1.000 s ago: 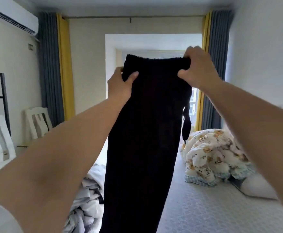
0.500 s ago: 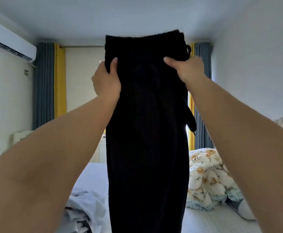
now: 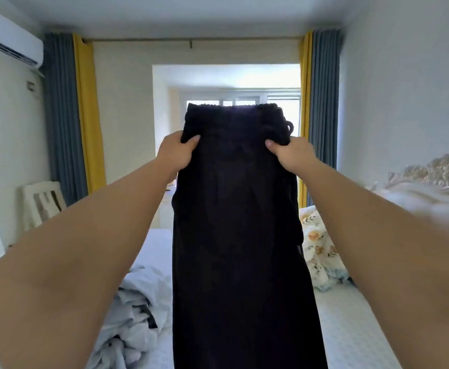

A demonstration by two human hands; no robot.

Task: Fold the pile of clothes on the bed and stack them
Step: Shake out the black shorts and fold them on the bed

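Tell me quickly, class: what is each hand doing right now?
Left hand: closed, gripping the left edge of the black trousers below the waistband.
Right hand: closed, gripping their right edge.

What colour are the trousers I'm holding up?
Black, plain with no pattern: the trousers fill the middle of the head view.

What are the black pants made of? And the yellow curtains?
Pants: probably soft knit cloth, matte; they hang limp, with a gathered stretchy waistband. Both hands grip them. Yellow curtains: likely woven fabric, matte, falling in long folds. The exact fibre cannot be told.
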